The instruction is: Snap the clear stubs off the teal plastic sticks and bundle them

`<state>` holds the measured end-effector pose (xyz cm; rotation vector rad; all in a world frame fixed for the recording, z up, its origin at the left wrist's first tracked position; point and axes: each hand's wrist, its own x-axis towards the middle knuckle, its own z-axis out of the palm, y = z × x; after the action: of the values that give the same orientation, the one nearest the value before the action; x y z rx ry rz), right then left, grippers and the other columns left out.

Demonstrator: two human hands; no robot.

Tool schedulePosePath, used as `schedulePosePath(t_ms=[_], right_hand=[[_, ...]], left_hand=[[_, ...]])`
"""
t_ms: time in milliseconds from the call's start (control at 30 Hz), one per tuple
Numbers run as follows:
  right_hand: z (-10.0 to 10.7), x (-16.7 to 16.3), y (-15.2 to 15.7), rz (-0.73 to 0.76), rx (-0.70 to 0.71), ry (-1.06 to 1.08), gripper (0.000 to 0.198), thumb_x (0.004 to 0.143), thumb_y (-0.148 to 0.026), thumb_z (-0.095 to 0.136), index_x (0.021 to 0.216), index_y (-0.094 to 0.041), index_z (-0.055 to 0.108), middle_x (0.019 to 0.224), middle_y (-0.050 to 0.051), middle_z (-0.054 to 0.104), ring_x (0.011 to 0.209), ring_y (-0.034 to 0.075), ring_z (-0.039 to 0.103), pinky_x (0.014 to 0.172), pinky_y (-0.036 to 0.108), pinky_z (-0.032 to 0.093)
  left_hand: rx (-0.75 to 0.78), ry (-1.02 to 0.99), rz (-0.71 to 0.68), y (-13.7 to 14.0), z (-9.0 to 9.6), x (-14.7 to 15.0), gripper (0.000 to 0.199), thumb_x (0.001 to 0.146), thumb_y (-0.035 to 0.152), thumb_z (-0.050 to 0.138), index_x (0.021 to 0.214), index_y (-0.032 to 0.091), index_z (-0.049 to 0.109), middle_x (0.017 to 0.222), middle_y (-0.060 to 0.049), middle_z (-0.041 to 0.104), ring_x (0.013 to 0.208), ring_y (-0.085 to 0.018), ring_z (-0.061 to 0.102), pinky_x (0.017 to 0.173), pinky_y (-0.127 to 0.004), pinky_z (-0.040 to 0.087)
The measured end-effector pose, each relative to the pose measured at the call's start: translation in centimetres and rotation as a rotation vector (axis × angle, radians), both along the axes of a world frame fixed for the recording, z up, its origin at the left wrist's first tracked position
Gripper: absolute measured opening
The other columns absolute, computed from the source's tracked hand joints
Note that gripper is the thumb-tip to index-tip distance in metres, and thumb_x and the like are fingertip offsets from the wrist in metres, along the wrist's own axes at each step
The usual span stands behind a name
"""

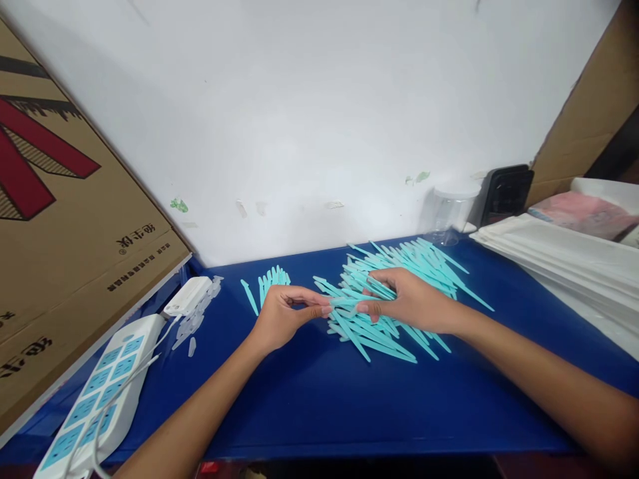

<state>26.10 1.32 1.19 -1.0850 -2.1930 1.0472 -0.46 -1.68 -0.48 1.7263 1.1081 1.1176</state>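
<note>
Above the near-left part of a large loose pile of slim teal plastic sticks shaped like eyebrow razors [384,339], both hands work close together. My left hand [289,313] is closed in a pinch, thumb against fingers, on the end of a teal stick [344,303]. My right hand [404,299] also has its fingers closed, with a few teal sticks [382,289] tucked in them and its thumb near the same pinched stick. Fine detail between the fingertips is blurred. Beyond my left hand lies a smaller, neater group of teal sticks [274,276].
Small clear plastic pieces [192,322] lie at left beside a white box-shaped device [188,296] and a power strip [100,392] with cables. A clear jar [452,213] and black object [506,193] stand behind the pile. White sheets [559,266] lie right; cardboard [74,219] stands left.
</note>
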Motion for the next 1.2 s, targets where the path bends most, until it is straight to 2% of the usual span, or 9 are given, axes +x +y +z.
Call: schedulePosePath(t_ms=[267, 333, 433, 500, 600, 700, 833, 967, 1200], right_hand=[[0.9, 3.0, 2.4, -0.277, 0.26, -0.067, 0.045, 0.094, -0.063, 0.056, 0.074, -0.022, 0.056, 0.077, 0.004, 0.069, 0.073, 0.024, 0.063, 0.066, 0.033, 0.04], [0.7, 3.6, 3.1, -0.363, 0.329, -0.096, 0.042, 0.096, -0.061, 0.052, 0.079, -0.022, 0.056, 0.075, 0.005, 0.07, 0.071, 0.025, 0.064, 0.067, 0.034, 0.041], [0.0, 4.0, 3.8, -0.421, 0.371, -0.103, 0.035, 0.098, -0.057, 0.052, 0.105, -0.023, 0.053, 0.081, 0.006, 0.073, 0.081, 0.029, 0.068, 0.072, 0.035, 0.044], [-0.5, 4.1, 4.0, -0.427, 0.368, -0.098, 0.035, 0.099, -0.054, 0.051, 0.115, -0.023, 0.047, 0.086, 0.007, 0.074, 0.089, 0.031, 0.068, 0.074, 0.036, 0.044], [-0.8, 4.2, 4.0, -0.423, 0.368, -0.118, 0.028, 0.101, -0.051, 0.046, 0.106, -0.024, 0.044, 0.089, 0.008, 0.073, 0.085, 0.029, 0.067, 0.07, 0.036, 0.043], [-0.8, 4.0, 3.9, -0.366, 0.372, -0.114, 0.026, 0.102, -0.05, 0.043, 0.095, -0.025, 0.042, 0.087, 0.006, 0.071, 0.078, 0.026, 0.065, 0.066, 0.034, 0.04], [-0.9, 3.8, 3.7, -0.314, 0.399, -0.102, 0.029, 0.1, -0.051, 0.047, 0.088, -0.026, 0.041, 0.078, 0.004, 0.066, 0.069, 0.024, 0.06, 0.061, 0.033, 0.036], [-0.9, 3.5, 3.6, -0.3, 0.419, -0.108, 0.028, 0.1, -0.051, 0.049, 0.089, -0.026, 0.043, 0.076, 0.003, 0.066, 0.066, 0.022, 0.057, 0.06, 0.032, 0.032], [-0.6, 3.3, 3.2, -0.302, 0.414, -0.144, 0.03, 0.102, -0.053, 0.046, 0.091, -0.025, 0.042, 0.074, 0.001, 0.063, 0.063, 0.02, 0.055, 0.057, 0.03, 0.03]], left_hand=[[-0.01, -0.023, 0.087, 1.3, -0.7, -1.0, 0.025, 0.078, 0.036, 0.084, 0.095, 0.018, 0.082, 0.084, -0.009, 0.081, 0.076, -0.025, 0.077, 0.068, -0.034, 0.062], [0.038, 0.091, 0.053, 1.3, -0.8, -0.9, 0.03, 0.08, 0.039, 0.083, 0.104, 0.021, 0.081, 0.104, -0.01, 0.081, 0.096, -0.029, 0.076, 0.085, -0.039, 0.061], [0.221, 0.297, 0.007, 1.4, -0.5, -0.9, 0.039, 0.081, 0.041, 0.081, 0.118, 0.029, 0.078, 0.131, -0.007, 0.072, 0.129, -0.031, 0.061, 0.112, -0.047, 0.046], [0.353, 0.406, 0.05, 1.7, 0.0, -1.8, 0.036, 0.086, 0.041, 0.076, 0.12, 0.03, 0.077, 0.133, -0.007, 0.07, 0.131, -0.03, 0.058, 0.114, -0.047, 0.042], [0.44, 0.695, 0.266, 2.8, 0.9, -5.5, 0.033, 0.094, 0.04, 0.064, 0.121, 0.025, 0.075, 0.117, -0.012, 0.075, 0.116, -0.032, 0.064, 0.104, -0.046, 0.047], [0.314, 1.122, 0.595, 3.9, 1.6, -11.1, 0.036, 0.095, 0.036, 0.058, 0.12, 0.015, 0.073, 0.103, -0.017, 0.074, 0.107, -0.037, 0.065, 0.096, -0.049, 0.048], [-0.023, 1.412, 0.836, 4.5, 1.5, -17.8, 0.043, 0.092, 0.038, 0.056, 0.121, 0.009, 0.07, 0.118, -0.025, 0.069, 0.112, -0.043, 0.062, 0.086, -0.047, 0.05], [-0.196, 1.437, 0.789, 5.1, 0.4, -20.3, 0.045, 0.092, 0.045, 0.053, 0.118, 0.013, 0.072, 0.122, -0.023, 0.07, 0.111, -0.04, 0.065, 0.085, -0.043, 0.051], [-0.156, 1.438, 0.743, 6.3, -1.2, -19.5, 0.036, 0.094, 0.031, 0.051, 0.113, 0.008, 0.071, 0.117, -0.027, 0.071, 0.109, -0.038, 0.068, 0.085, -0.041, 0.051]])
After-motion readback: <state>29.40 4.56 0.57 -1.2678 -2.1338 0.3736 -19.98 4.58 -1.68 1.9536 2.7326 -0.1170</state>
